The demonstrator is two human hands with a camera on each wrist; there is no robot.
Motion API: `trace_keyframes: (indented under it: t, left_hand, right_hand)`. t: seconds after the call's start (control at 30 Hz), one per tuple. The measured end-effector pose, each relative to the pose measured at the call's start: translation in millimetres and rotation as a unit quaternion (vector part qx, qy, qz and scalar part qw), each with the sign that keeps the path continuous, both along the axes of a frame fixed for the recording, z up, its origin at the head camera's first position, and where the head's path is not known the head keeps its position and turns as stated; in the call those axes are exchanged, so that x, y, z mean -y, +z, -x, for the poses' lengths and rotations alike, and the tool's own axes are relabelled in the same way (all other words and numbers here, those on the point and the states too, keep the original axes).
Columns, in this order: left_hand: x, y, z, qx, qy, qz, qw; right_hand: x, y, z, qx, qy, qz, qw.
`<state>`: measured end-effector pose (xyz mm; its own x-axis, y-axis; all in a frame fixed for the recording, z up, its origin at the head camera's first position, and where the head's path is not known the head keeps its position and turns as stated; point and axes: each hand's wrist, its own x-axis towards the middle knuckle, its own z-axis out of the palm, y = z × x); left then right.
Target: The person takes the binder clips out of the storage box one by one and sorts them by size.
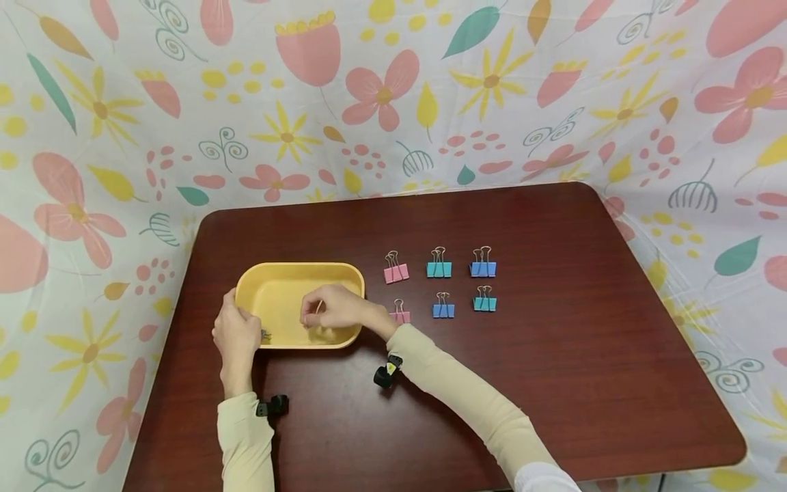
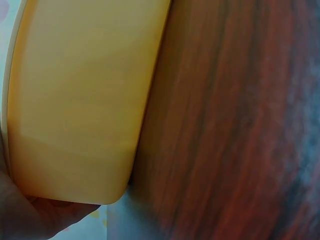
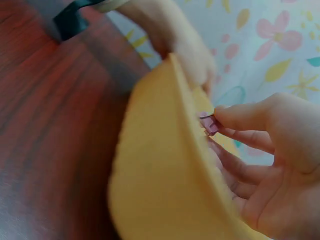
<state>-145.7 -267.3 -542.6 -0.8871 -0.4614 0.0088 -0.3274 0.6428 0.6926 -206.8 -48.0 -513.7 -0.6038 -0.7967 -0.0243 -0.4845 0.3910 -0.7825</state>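
Note:
A yellow tray (image 1: pixel 289 339) stands on the left part of the table. My left hand (image 1: pixel 238 335) grips its left end; in the left wrist view the thumb lies by the tray's outer wall (image 2: pixel 85 100). Inside the tray, my right hand (image 1: pixel 335 307) pinches a small pink binder clip (image 3: pixel 210 123) between thumb and fingers, low behind the near wall. One more small clip (image 1: pixel 265 335) lies in the tray's near left corner, partly hidden by the left hand.
Right of the tray stand two rows of binder clips: pink (image 1: pixel 396 273), teal (image 1: pixel 439 268) and blue (image 1: pixel 483 268) behind; smaller pink (image 1: pixel 401 318), blue (image 1: pixel 443 311) and teal (image 1: pixel 484 303) in front. The right wrist is close to the small pink one. A patterned curtain (image 1: pixel 381 157) borders the table.

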Motion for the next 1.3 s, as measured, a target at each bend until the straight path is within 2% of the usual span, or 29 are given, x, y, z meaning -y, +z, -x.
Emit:
trace_keyframes:
  t: [0.1,0.27,0.47,0.6,0.77,1.0,1.3]
  left_hand:
    - [-0.1,0.4,-0.6,0.002,-0.001,0.002,1.0000]
    - [0.5,-1.1,-1.3,-0.003,0.003,0.007,1.0000]
    - [0.5,-1.5,-1.8,-0.005,0.005,0.008,0.9999]
    - [0.3,0.4,-2.2,-0.003,0.006,0.006,1.0000]
    - [-0.9,0.9,-2.8,-0.003,0.004,0.002,1.0000]
    - [0.1,0.8,-2.8,-0.001,0.004,0.008,1.0000]
    - [-2.4,1.3,-2.8,-0.002,0.003,0.001,1.0000]
  right_hand:
    - [-10,10.4,2.7,0.003,-0.011,0.027,0.9996]
    - [-36,21.6,6.0,-0.007,-0.051,0.060,0.9968]
    - [-77,25.2,10.8,-0.019,-0.087,0.087,0.9922]
    - [-102,23.9,11.2,-0.015,-0.114,0.086,0.9896]
    - [-130,21.1,5.0,-0.021,-0.142,0.074,0.9869]
    - [-163,10.9,-9.3,0.038,-0.174,0.081,0.9807]
    - [-191,-2.7,-23.5,0.017,-0.212,0.060,0.9752]
